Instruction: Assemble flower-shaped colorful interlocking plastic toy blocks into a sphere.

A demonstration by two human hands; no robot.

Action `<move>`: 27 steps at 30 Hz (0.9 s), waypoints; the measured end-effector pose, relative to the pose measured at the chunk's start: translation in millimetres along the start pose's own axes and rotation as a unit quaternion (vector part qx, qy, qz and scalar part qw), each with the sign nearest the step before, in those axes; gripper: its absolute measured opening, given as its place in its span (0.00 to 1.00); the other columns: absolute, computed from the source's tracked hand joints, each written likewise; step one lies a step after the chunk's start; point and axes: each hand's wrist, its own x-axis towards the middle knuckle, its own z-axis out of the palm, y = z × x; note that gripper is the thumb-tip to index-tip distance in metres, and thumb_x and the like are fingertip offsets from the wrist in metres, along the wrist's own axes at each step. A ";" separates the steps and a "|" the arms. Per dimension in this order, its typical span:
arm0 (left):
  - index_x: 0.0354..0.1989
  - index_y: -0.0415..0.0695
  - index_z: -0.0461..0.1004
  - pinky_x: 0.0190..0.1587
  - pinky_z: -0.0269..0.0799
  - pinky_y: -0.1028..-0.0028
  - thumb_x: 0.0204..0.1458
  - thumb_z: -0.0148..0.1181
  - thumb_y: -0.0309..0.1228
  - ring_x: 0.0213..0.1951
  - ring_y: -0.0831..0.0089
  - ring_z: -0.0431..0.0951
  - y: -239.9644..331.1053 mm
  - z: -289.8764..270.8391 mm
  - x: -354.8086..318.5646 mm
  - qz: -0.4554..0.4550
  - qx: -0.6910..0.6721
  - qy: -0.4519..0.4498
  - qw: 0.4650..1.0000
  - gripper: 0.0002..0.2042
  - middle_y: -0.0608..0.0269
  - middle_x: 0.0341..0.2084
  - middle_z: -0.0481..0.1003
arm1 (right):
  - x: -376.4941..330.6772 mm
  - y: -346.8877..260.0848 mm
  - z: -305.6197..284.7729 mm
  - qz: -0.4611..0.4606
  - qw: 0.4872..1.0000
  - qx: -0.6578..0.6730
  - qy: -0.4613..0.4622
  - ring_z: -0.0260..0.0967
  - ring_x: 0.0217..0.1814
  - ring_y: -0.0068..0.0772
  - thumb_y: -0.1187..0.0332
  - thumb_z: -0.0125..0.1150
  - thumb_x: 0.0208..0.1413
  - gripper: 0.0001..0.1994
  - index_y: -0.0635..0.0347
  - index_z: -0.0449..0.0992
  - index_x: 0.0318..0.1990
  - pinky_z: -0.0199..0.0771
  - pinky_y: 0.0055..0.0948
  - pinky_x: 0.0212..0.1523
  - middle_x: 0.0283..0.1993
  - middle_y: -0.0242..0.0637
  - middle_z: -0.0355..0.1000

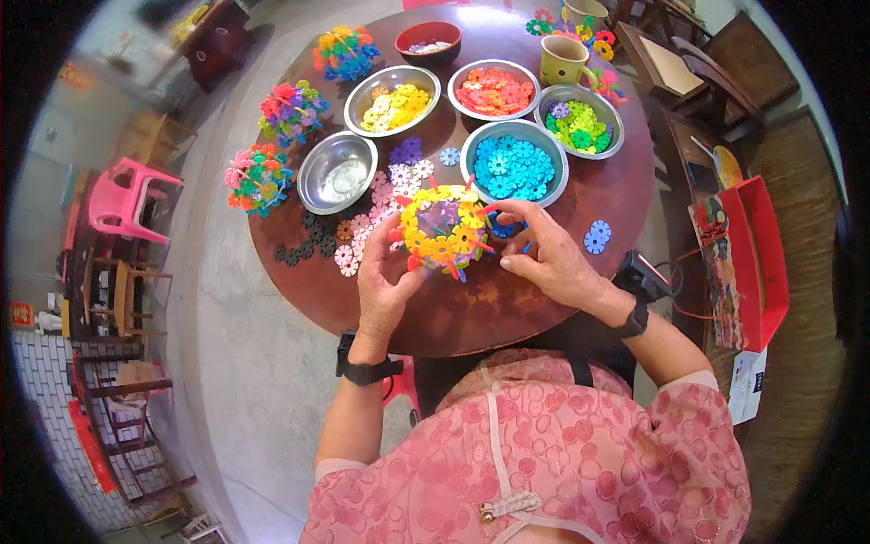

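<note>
Between my hands, over the near part of the round table, is a ball of interlocking flower-shaped plastic discs [440, 243]. A yellow and orange ring faces up around an opening, purple shows inside, and red pieces stick out around the sides. My left hand [384, 286] grips its left side, thumb low and fingers partly hidden behind it. On the other side, my right hand [555, 261] holds it with the index fingertip at a red piece and the thumb lower down. Loose pink discs [385, 192] lie just beyond my left hand; dark blue discs [504, 227] are partly hidden by my right.
Steel bowls hold yellow [395, 107], red [494, 92], blue [515, 170] and green discs [580, 127]; another steel bowl [338, 172] shows its bare bottom. Finished disc balls [258, 179] line the table's left edge. A mug [563, 62] and red-black bowl [428, 43] stand farther back.
</note>
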 end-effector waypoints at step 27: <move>0.50 0.40 0.69 0.51 0.73 0.75 0.54 0.62 0.18 0.45 0.76 0.74 -5.3 -3.7 -2.6 0.000 0.076 0.184 0.980 0.15 0.64 0.45 0.71 | -3.3 7.7 6.6 0.029 0.998 0.010 -0.057 0.71 0.52 0.41 0.75 0.61 0.52 0.23 0.62 0.67 0.56 0.72 0.36 0.54 0.48 0.43 0.69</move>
